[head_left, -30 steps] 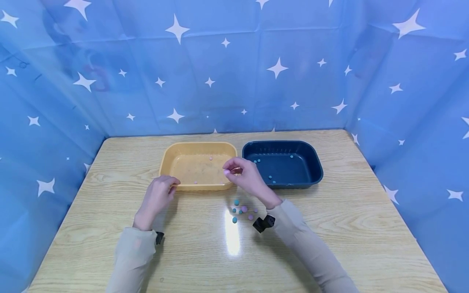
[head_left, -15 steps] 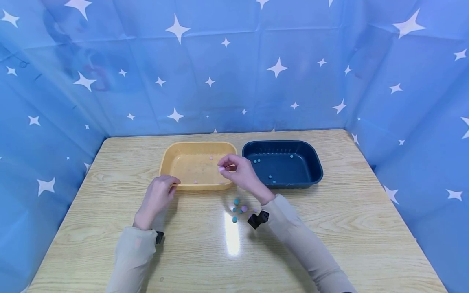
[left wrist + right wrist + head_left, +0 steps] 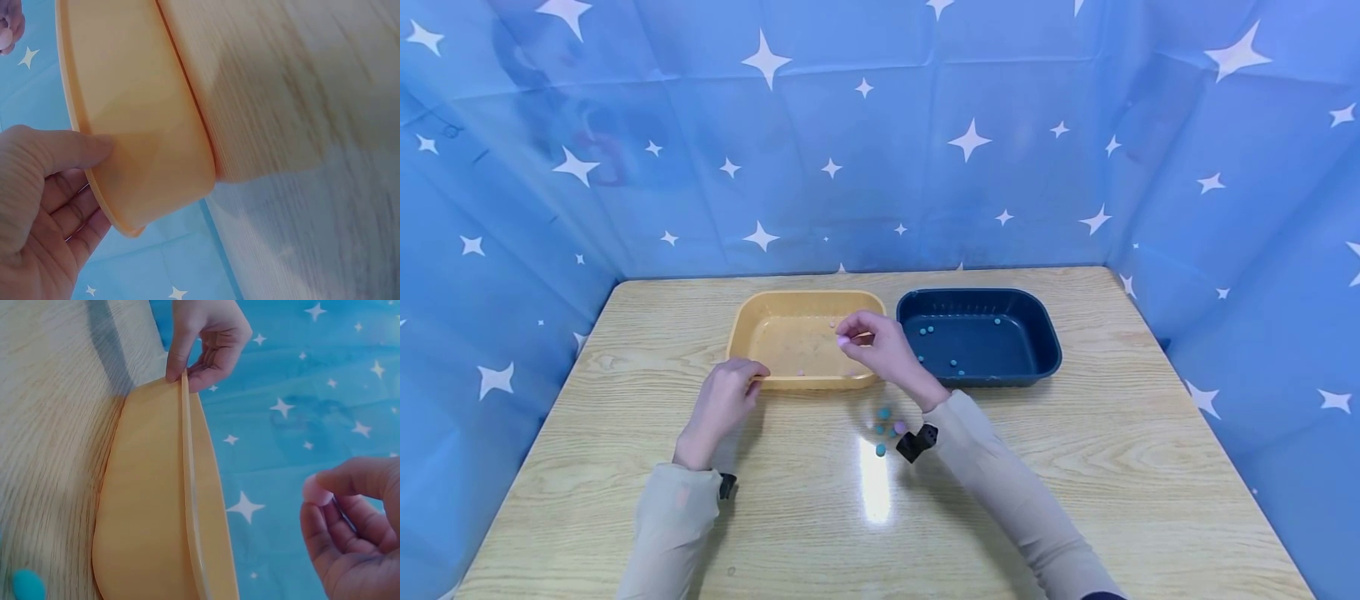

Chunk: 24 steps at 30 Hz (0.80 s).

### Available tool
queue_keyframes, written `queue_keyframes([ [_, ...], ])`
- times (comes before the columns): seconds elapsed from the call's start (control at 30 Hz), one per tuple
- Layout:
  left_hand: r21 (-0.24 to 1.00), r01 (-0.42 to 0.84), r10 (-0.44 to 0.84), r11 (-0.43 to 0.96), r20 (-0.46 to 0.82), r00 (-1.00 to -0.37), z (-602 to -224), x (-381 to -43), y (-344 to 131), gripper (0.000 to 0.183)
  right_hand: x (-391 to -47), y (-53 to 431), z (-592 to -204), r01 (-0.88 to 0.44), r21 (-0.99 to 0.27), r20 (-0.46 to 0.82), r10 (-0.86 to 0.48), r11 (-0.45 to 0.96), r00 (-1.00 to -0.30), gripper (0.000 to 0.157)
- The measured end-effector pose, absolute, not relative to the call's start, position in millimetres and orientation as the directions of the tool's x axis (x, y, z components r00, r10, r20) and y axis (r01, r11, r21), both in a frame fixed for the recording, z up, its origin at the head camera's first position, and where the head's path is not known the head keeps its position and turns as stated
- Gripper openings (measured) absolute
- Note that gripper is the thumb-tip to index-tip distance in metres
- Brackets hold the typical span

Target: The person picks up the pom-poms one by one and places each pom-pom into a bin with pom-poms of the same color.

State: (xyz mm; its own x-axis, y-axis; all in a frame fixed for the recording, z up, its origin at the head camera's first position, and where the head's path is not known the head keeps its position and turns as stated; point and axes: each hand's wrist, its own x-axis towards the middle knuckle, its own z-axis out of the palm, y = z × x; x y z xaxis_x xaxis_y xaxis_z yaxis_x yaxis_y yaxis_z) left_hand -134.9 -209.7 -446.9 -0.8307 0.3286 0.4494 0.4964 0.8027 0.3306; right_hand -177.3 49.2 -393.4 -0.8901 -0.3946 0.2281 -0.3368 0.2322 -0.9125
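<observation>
My left hand [image 3: 724, 398] pinches the near-left rim of the yellow tray [image 3: 775, 346], thumb outside and fingers inside, in the same spot as a second ago. Right of that grip, inside the tray, lie small pink balls [image 3: 801, 373]. My right hand [image 3: 883, 352] has shifted leftward, from the tray's right edge to over its right part, the held pink ball [image 3: 843, 340] nipped narrowly between thumb and fingertips; this hand blocks my view of part of the tray's right rim. Nearer me than that pinch, loose teal balls [image 3: 881, 450] and a loose pink ball [image 3: 900, 427] sit on the table [image 3: 1150, 458]; the black wrist camera [image 3: 917, 443] now covers two pink balls that showed there before. Right of my pinch stands the navy tray [image 3: 985, 342], with one more teal ball [image 3: 921, 358] uncovered at its left
</observation>
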Motion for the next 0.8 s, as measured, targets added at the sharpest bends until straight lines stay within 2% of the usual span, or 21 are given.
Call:
queue_keyframes([
  [0.8,0.339,0.484,0.322,0.807,0.435,-0.841,-448.1,-135.4,-210.4,0.015,-192.2,23.7,-391.0,-0.316,-0.921,0.216,-0.377,0.227,-0.900,0.010],
])
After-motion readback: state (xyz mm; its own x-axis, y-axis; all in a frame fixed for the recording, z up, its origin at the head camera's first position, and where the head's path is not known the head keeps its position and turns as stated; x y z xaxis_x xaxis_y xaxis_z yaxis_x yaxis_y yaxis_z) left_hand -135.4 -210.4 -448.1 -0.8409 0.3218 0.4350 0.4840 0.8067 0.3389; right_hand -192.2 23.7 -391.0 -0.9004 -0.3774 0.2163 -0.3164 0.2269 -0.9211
